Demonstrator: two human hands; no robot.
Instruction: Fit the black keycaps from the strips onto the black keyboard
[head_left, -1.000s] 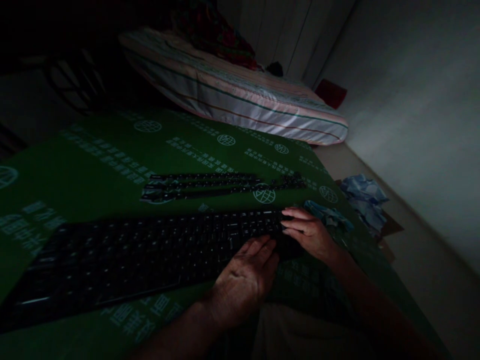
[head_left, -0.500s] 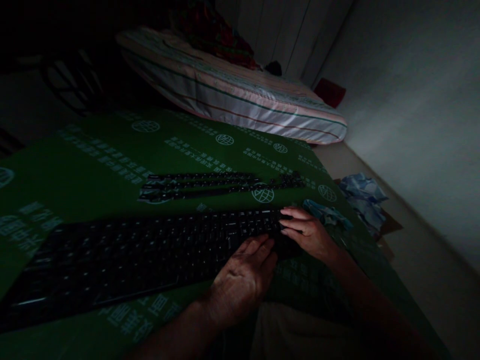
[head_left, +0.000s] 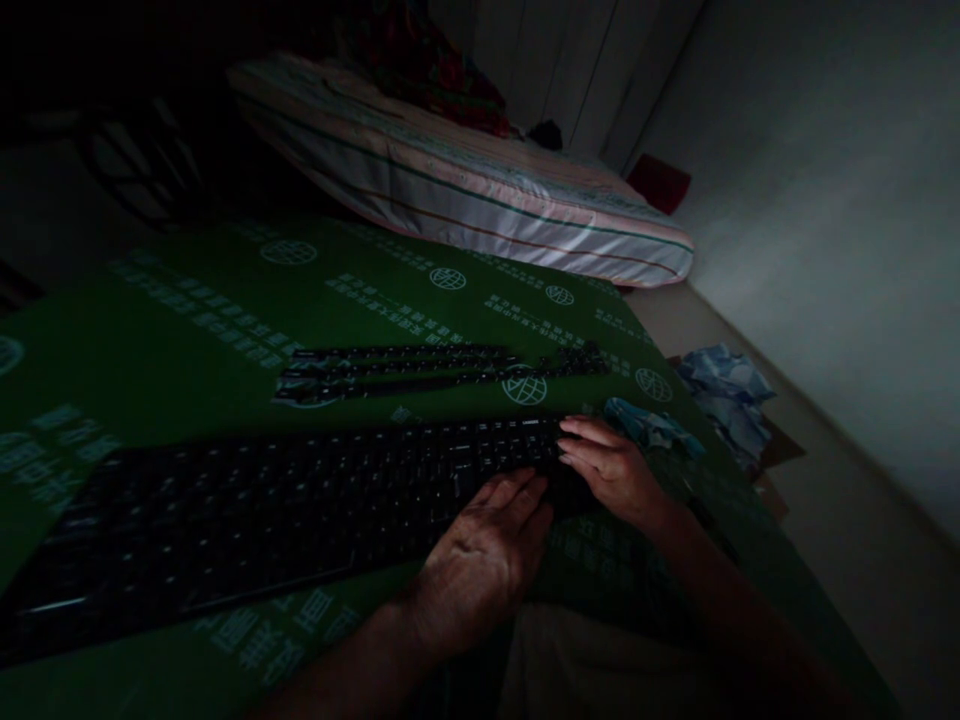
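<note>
My left hand [head_left: 484,550] and right hand [head_left: 619,475] touch keyboard [head_left: 262,520]; can't tell if either grips. Hard push could skid it into loose keys [head_left: 427,367].

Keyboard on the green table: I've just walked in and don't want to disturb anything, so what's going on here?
A person has both bare hands at the right end of a black keyboard lying on the green table. The left hand rests over its near side, the right hand at its end. Beyond lie rows of what look like loose black keys.
</note>
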